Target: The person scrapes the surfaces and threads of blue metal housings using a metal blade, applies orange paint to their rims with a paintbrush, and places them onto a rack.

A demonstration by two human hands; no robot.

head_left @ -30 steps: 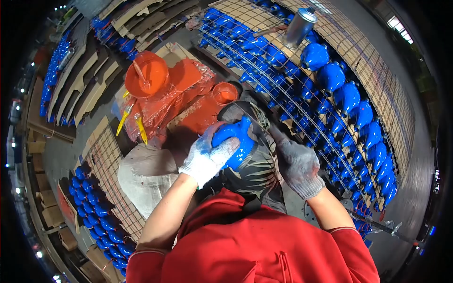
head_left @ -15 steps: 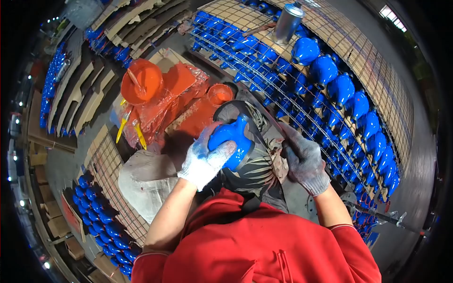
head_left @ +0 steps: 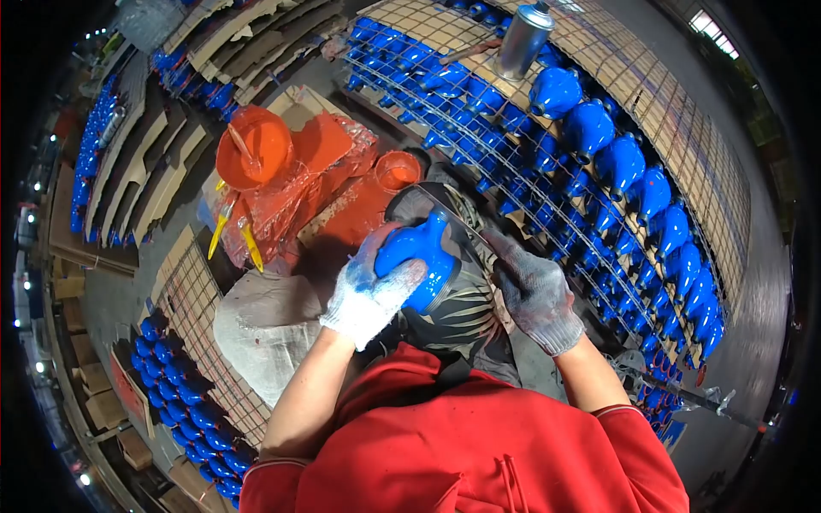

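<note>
My left hand (head_left: 374, 286), in a white knit glove stained blue and red, is closed around a glossy blue bulbous part (head_left: 440, 272) with a short neck pointing up and a round rim at its lower side. It is held over my lap. My right hand (head_left: 537, 295), in a greyer stained glove, is closed on a long thin tool (head_left: 466, 226). The tool's far end reaches toward the neck of the blue part; whether they touch I cannot tell. Its exact kind is too fine to make out.
A red paint bucket (head_left: 254, 148), a small red paint pot (head_left: 398, 172) and yellow-handled brushes (head_left: 251, 248) stand ahead left. Wire racks of blue parts (head_left: 622, 166) line the right, with a spray can (head_left: 523, 41) on top. More blue parts (head_left: 178, 389) lie lower left.
My right hand has moved slightly left and inward, bringing the thin tool into view near the blue part's neck. My left hand and the blue part have barely moved.
</note>
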